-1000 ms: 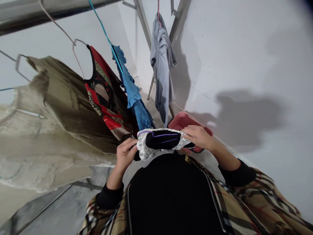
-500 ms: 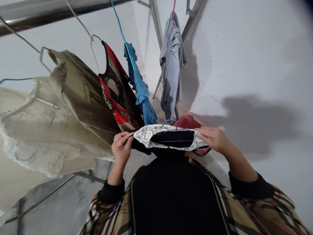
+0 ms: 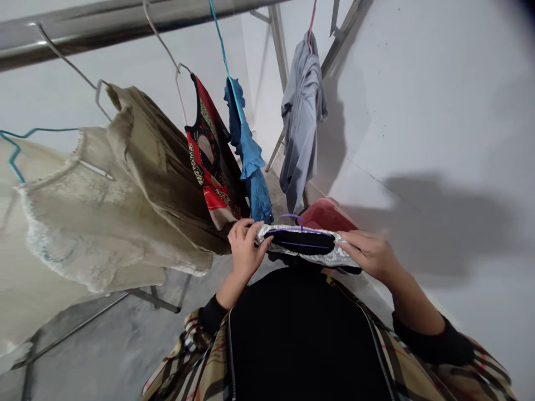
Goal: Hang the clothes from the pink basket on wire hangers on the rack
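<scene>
In front of my chest I hold a garment (image 3: 332, 258) with white lace at its neck and black fabric inside. A purple hanger (image 3: 303, 223) sits in its neck opening, with the hook standing up. My left hand (image 3: 246, 245) grips the lace at the left shoulder, thumb on the near side and fingers over the far side. At the right shoulder, my right hand (image 3: 370, 252) pinches the lace between thumb and fingers. The lower part of the garment is mostly hidden behind my body.
A metal rail (image 3: 104, 33) crosses the upper left. From hangers there hang a cream lace top (image 3: 96, 211), a brown garment (image 3: 154, 161), a red patterned top (image 3: 213, 167), a blue ruffled garment (image 3: 251, 161) and a grey garment (image 3: 303, 117). A red basin (image 3: 328, 214) stands beyond my hands, beside the wall.
My left hand has moved right along the lace, from the outer shoulder tip to nearer the neck opening. My right hand keeps its hold. The view has shifted slightly.
</scene>
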### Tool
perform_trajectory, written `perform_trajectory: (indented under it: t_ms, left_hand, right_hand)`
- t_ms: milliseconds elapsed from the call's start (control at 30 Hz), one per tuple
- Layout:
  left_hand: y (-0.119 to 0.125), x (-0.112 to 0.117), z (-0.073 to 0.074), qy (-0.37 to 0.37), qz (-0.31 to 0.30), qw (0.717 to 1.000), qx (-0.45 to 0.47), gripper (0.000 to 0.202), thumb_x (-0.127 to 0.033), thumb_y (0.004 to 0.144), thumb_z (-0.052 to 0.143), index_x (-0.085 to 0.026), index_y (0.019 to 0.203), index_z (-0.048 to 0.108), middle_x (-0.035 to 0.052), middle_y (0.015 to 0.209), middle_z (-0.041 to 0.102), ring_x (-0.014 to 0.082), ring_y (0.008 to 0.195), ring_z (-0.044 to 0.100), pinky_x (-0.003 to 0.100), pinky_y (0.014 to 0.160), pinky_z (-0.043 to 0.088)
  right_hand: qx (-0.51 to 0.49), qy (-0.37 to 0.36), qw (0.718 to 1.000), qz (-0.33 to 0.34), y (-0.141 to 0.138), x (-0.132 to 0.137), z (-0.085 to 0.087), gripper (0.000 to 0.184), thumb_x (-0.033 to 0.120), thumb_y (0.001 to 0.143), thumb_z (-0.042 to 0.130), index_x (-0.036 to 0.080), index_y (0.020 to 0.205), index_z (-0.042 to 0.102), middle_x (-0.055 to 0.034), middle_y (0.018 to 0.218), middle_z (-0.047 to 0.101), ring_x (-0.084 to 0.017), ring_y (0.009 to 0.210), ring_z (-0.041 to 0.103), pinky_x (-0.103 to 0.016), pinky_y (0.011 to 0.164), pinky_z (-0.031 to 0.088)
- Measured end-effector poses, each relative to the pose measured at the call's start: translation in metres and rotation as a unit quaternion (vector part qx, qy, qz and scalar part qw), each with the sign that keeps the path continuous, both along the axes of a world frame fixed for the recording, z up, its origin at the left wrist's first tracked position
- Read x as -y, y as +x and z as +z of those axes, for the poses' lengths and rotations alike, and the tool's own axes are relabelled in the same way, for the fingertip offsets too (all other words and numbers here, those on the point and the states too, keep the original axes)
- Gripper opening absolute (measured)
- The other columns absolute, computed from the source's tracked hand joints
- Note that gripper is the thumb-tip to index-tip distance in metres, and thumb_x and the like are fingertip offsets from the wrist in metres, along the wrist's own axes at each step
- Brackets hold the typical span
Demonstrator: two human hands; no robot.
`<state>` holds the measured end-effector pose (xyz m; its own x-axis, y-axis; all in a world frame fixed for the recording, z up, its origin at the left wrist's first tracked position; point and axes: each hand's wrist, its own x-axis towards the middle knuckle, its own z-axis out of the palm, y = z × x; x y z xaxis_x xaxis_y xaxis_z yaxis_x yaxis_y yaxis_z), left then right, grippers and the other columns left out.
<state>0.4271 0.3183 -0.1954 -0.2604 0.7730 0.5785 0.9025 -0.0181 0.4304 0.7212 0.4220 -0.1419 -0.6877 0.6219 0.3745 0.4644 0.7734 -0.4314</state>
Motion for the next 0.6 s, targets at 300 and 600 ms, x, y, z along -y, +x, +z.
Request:
perform_trajectory:
  t_ms: [300,600]
  left_hand:
    - [-0.012,-0.011,0.014,-0.054,-0.123,0.976,0.172,0.015,-0.019,0.083,0.059,-0.022,0.094,0.070,0.0017,0.085,0.071,0.0171,0.080,0.064,0.029,0.075,0.044]
    - [-0.005,-0.019,0.022,0.047,-0.057,0.997,0.019,0.032,-0.028,0.082,0.066,-0.024,0.114,0.064,0.0083,0.106,0.066,0.0239,0.101,0.058,0.039,0.089,0.043]
  right_hand:
    - [0.058,-0.237,0.970,0.018,0.032,-0.015,0.019,0.032,0.045,0.088,0.057,0.020,0.103,0.071,-0.0063,0.096,0.073,-0.020,0.084,0.067,-0.029,0.074,0.053]
    - [-0.014,-0.271,0.962,-0.011,0.022,-0.004,0.022,0.044,0.048,0.094,0.044,0.017,0.066,0.059,-0.0017,0.062,0.056,-0.013,0.058,0.051,-0.023,0.055,0.043]
